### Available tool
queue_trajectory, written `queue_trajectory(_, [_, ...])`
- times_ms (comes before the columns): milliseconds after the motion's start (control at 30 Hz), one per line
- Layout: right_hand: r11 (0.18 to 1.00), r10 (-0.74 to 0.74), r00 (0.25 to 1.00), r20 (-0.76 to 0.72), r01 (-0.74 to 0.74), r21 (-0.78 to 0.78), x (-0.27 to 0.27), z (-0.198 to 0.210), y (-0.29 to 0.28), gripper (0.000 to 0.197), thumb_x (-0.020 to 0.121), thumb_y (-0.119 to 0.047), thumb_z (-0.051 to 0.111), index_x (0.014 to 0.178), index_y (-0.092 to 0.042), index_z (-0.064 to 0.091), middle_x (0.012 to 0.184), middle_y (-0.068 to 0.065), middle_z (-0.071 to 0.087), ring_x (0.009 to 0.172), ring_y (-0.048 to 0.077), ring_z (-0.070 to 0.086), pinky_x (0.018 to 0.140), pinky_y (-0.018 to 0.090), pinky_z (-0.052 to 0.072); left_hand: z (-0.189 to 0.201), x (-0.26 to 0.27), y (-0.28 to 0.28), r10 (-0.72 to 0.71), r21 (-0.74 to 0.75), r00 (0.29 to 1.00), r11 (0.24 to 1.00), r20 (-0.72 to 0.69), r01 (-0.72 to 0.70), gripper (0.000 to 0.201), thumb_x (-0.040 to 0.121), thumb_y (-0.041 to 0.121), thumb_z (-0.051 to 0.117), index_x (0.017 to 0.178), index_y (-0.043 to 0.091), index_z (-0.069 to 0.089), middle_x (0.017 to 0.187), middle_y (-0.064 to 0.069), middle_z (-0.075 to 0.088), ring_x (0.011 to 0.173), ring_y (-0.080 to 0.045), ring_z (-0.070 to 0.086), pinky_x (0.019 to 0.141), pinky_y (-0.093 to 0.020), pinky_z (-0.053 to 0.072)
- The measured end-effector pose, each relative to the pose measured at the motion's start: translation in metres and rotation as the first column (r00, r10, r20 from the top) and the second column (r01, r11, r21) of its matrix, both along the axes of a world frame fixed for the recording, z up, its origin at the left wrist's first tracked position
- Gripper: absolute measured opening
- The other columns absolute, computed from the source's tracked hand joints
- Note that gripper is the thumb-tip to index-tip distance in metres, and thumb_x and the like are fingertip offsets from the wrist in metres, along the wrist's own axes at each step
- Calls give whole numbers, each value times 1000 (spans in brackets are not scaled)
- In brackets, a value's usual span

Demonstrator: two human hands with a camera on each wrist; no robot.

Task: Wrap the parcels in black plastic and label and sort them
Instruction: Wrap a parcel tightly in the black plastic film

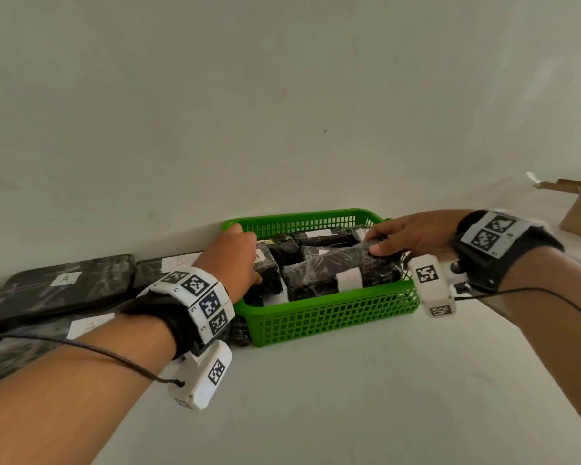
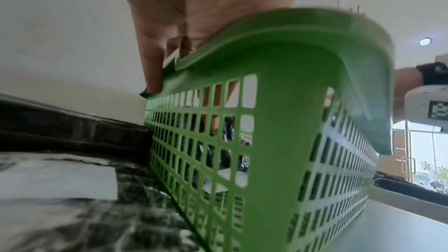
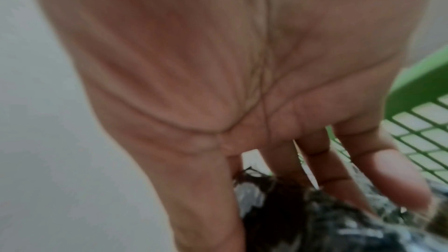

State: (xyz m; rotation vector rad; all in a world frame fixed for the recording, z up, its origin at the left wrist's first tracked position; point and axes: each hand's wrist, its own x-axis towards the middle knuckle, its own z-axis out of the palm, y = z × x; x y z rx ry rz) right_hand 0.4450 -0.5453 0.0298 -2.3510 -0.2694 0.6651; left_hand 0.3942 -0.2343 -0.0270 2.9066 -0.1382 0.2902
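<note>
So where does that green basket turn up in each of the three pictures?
Head view: the green basket sits centre, on the white table, between both hands.
Left wrist view: it fills the middle and right, seen from its corner.
Right wrist view: only a bit of rim and mesh shows at the right edge.
Shared landmark: the black wrapped parcels inside it.
</note>
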Motion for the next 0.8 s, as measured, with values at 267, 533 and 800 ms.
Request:
queue_trajectory(267, [954,126,992,29,-113,-278,-22,-7,69,22,100,-28,70,122,-27,70,127,4,70,103,20,69,100,35,56,-1,-2,1,19,73,997,997,-70,-14,19,94,40,72,98,21,75,105,2,64,130,-28,34,101,-40,48])
queue_trajectory(533, [733,202,971,128,-63,-677,-33,-10,81,63,104,-64,43,150,-21,55,131,-2,66,118,16,63,100,28,48,2,-11,9,-8,2,988,1000,-155,8,51,80,71,69,103,26,72,104,4,58,133,-21,28,98,-39,47])
queue_trajectory(800, [729,257,915,311,28,-684,-38,-10,84,51,102,-53,60,124,-9,74,124,7,74,115,25,68,102,37,54,9,-6,-5,77,215,975,976,-210,-31,59,79,78,66,113,29,62,106,7,58,135,-24,31,98,-45,50])
